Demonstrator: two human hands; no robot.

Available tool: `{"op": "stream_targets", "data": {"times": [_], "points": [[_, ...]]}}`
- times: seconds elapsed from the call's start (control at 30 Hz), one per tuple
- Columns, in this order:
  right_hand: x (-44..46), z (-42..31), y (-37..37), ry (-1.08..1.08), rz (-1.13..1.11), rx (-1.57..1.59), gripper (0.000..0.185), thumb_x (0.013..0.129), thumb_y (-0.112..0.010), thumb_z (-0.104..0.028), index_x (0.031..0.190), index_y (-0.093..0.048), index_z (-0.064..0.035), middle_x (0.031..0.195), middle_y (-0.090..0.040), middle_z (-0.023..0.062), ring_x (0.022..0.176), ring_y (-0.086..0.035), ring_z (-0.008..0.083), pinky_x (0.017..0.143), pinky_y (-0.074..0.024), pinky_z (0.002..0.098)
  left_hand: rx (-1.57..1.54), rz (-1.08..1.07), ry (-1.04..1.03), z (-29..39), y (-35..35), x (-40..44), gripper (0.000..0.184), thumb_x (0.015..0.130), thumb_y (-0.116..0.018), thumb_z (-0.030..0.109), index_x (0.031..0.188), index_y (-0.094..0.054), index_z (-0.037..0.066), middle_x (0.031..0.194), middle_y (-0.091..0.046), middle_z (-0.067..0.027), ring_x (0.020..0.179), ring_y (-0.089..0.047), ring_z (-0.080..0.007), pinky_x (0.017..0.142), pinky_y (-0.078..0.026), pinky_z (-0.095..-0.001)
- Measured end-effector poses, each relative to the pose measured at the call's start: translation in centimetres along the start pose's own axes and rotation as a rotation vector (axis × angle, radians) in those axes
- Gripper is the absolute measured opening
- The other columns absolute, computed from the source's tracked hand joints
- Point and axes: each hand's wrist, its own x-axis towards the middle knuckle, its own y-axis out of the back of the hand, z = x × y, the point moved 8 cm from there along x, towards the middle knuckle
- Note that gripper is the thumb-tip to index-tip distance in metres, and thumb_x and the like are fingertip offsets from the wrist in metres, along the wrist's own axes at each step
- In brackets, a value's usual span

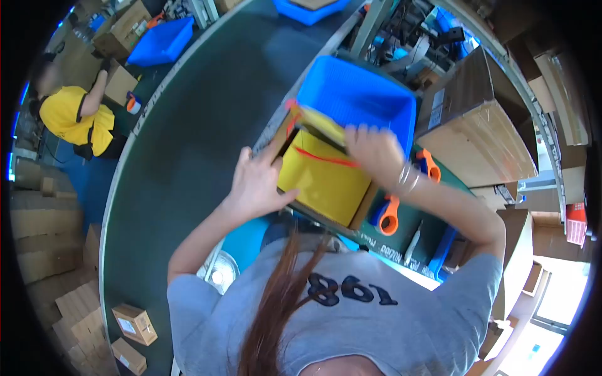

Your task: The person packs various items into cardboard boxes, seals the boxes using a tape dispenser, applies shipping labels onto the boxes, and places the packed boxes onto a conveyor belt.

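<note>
A cardboard box (362, 216) with a flat yellow layer (323, 182) inside stands in front of me. My left hand (257, 185) lies at the box's left side, fingers spread and touching its edge. Above the box's far part, my right hand (378, 153) is closed on a flat yellow item (323, 124), tilted and smeared by motion; its kind does not show. A thin red strip (325, 158) runs across the yellow layer below it. The right fingertips are partly hidden.
A blue tray (351, 91) stands behind the box. Orange tape dispensers (389, 216) and a white pen-like tool (414, 243) lie on the right. A large carton (476, 125) is beyond. Across the green conveyor belt (207, 119) stands a co-worker in yellow (70, 119).
</note>
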Motion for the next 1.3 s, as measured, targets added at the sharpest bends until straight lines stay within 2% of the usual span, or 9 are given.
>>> {"op": "stream_targets", "data": {"times": [0.27,0.43,0.57,0.6,0.67,0.77,0.93,1.1,1.3], "points": [[0.3,-1.8,-9.3,0.076,-0.416,0.026,0.013,0.087,-0.052,-0.014,0.091,-0.055,-0.0027,0.069,-0.061,0.009,0.052,-0.057,0.026,0.051,-0.0474,0.0309,0.015,-0.066,-0.195,0.8,-0.1,4.4,0.075,0.07,-0.071,0.044,0.121,-0.05,-0.008,0.126,-0.051,-0.0235,0.114,-0.05,-0.0289,0.088,-0.039,-0.0421],[-1.2,-0.9,-11.0,0.066,-0.603,0.397,0.018,0.089,-0.05,-0.018,0.093,-0.056,-0.0021,0.071,-0.063,0.0115,0.057,-0.058,0.0306,0.057,-0.0484,0.0342,-0.061,-0.164,-0.637,2.3,-4.6,6.7,0.087,0.07,-0.072,0.047,0.132,-0.04,-0.005,0.135,-0.045,-0.0216,0.118,-0.048,-0.0305,0.099,-0.035,-0.0411],[-3.1,5.4,-10.3,-0.259,-0.409,0.765,0.022,0.091,-0.048,-0.021,0.093,-0.057,-0.0017,0.073,-0.064,0.0135,0.061,-0.059,0.0343,0.061,-0.0493,0.0367,-0.221,-1.006,-0.335,2.1,-8.4,7.2,0.09,0.07,-0.072,0.048,0.133,-0.038,-0.006,0.134,-0.046,-0.0213,0.124,-0.043,-0.0338,0.104,-0.031,-0.0438],[-3.5,6.0,-11.1,-0.419,-0.364,0.79,0.017,0.09,-0.049,-0.019,0.089,-0.059,-0.0054,0.076,-0.064,0.0103,0.062,-0.059,0.0312,0.058,-0.0494,0.036,-0.216,-1.013,-0.34,2.1,-8.5,7.2,0.09,0.07,-0.072,0.048,0.133,-0.038,-0.006,0.134,-0.046,-0.0213,0.124,-0.043,-0.0338,0.104,-0.031,-0.0438],[-3.2,5.5,-11.5,-0.587,-0.304,0.824,0.015,0.089,-0.05,-0.017,0.084,-0.061,-0.0092,0.079,-0.063,0.0072,0.063,-0.059,0.0281,0.056,-0.0494,0.0353,-0.161,-0.881,-0.409,2.2,-8.2,7.0,0.089,0.07,-0.071,0.049,0.133,-0.038,-0.006,0.133,-0.047,-0.0212,0.123,-0.043,-0.0344,0.103,-0.033,-0.0435],[-0.9,2.0,-10.2,-0.36,-0.338,0.533,0.015,0.089,-0.052,-0.019,0.081,-0.058,-0.008,0.081,-0.061,0.0092,0.07,-0.059,0.0253,0.054,-0.0483,0.0353,-0.089,-0.763,-0.487,2.3,-8.1,6.2,0.089,0.071,-0.071,0.05,0.132,-0.038,-0.006,0.133,-0.047,-0.0211,0.122,-0.044,-0.035,0.102,-0.034,-0.0432],[-2.7,0.9,-11.3,-0.473,0.058,0.682,0.012,0.088,-0.054,-0.018,0.086,-0.058,-0.0067,0.087,-0.061,0.0086,0.075,-0.059,0.0235,0.061,-0.0475,0.0319,0.023,-0.282,-0.482,1.7,-6.5,4.6,0.088,0.07,-0.07,0.052,0.131,-0.043,-0.005,0.137,-0.045,-0.0189,0.12,-0.048,-0.034,0.098,-0.039,-0.0453],[-3.2,0.1,-12.5,-0.357,0.062,0.868,0.009,0.086,-0.056,-0.014,0.089,-0.058,-0.0066,0.091,-0.06,0.0073,0.084,-0.058,0.0243,0.073,-0.0474,0.032,0.269,0.093,-0.041,0.0,-0.4,4.6,0.083,0.073,-0.07,0.052,0.133,-0.043,0.001,0.139,-0.043,-0.0182,0.124,-0.044,-0.0342,0.099,-0.039,-0.0437],[-5.0,2.4,-7.7,-0.38,0.422,0.554,0.024,0.086,-0.055,-0.015,0.106,-0.056,-0.0037,0.111,-0.057,0.0112,0.107,-0.049,0.0274,0.094,-0.0398,0.0357,-0.18,-0.948,-0.062,2.8,-3.0,5.9,0.093,0.07,-0.07,0.056,0.138,-0.039,0.0,0.141,-0.041,-0.019,0.134,-0.036,-0.029,0.103,-0.037,-0.0462]]}}
